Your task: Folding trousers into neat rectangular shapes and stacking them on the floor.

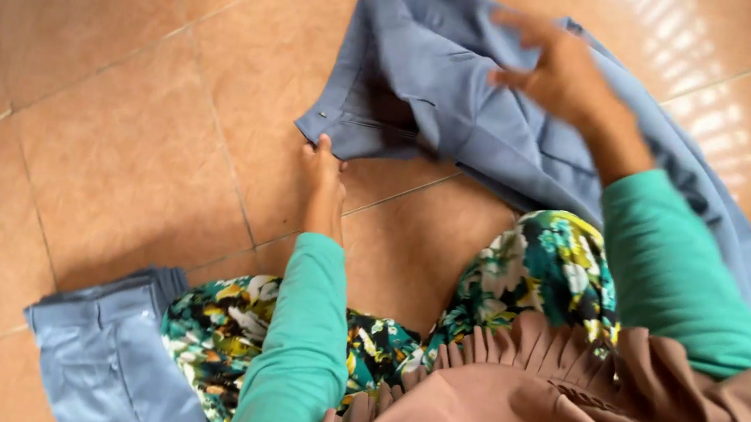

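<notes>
While the left hand (322, 182) pins the blue trousers (435, 90) by the waistband on the floor (138, 123), the right hand (563, 70) hovers, fingers loosely spread; pulling might slip the pinned edge free.

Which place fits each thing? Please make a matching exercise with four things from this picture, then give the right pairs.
Things:
1. left hand
2. right hand
3. blue trousers
4. light blue garment

Places:
A. spread on the tiles, upper middle
B. folded, at the lower left
C. on the waistband corner of the trousers
D. raised over the trousers, fingers spread

Pairs: 1-C, 2-D, 3-A, 4-B
</notes>
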